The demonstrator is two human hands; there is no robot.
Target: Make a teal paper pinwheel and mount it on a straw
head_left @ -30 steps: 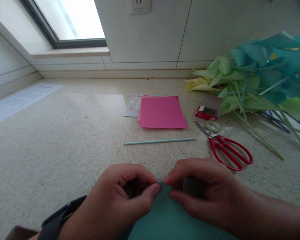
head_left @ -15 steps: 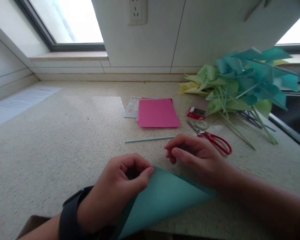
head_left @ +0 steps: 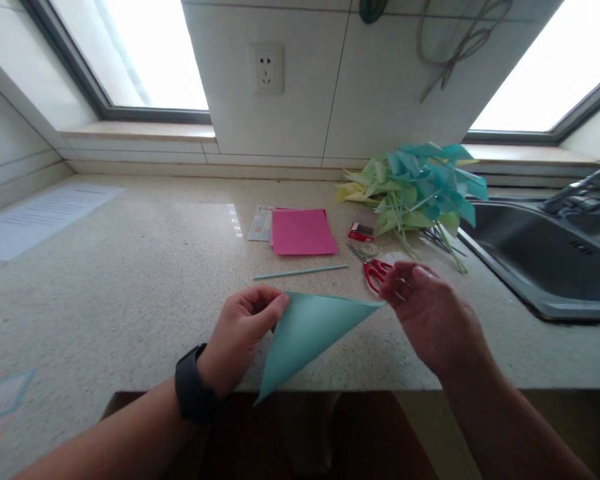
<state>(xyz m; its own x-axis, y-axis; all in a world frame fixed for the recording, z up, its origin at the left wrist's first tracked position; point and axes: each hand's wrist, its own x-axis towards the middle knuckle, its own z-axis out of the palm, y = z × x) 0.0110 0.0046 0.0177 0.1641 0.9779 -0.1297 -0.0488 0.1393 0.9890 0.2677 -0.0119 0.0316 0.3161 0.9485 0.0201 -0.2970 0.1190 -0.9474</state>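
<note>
Speckled stone counter (head_left: 130,267) runs under two bright windows, with a tiled wall between them.

Near its front edge lies a teal paper (head_left: 305,330) folded into a triangle. The long upper edge runs left to right, and the lowest corner pokes out past the counter's front edge. The left hand (head_left: 243,330), with a black watch (head_left: 193,393) on its wrist, pinches the triangle's left corner between thumb and curled fingers. The right hand (head_left: 430,313) is at the opposite, right-hand tip, fingers loosely curled and thumb held apart from them, closed on nothing. The tip ends right at its fingertips, and I cannot tell whether they touch.

Just beyond the triangle a thin pale-blue straw (head_left: 300,272) lies flat, roughly in line with the fold. Red-handled scissors (head_left: 375,270) rest to the right of the straw, partly hidden behind the right hand's fingers, with a small roll of clear tape (head_left: 369,249) at their blades. A little red box (head_left: 361,231) sits behind the tape. Left of the box is a square stack of pink paper (head_left: 301,231), overlapping a printed card (head_left: 260,223).

Farther right, a heap of teal, green and yellow paper pinwheels (head_left: 420,187) on sticks lies against the wall, close to a steel sink (head_left: 545,257). A printed sheet (head_left: 40,217) lies at the counter's far left, and a white socket (head_left: 265,68) is set in the wall above.
</note>
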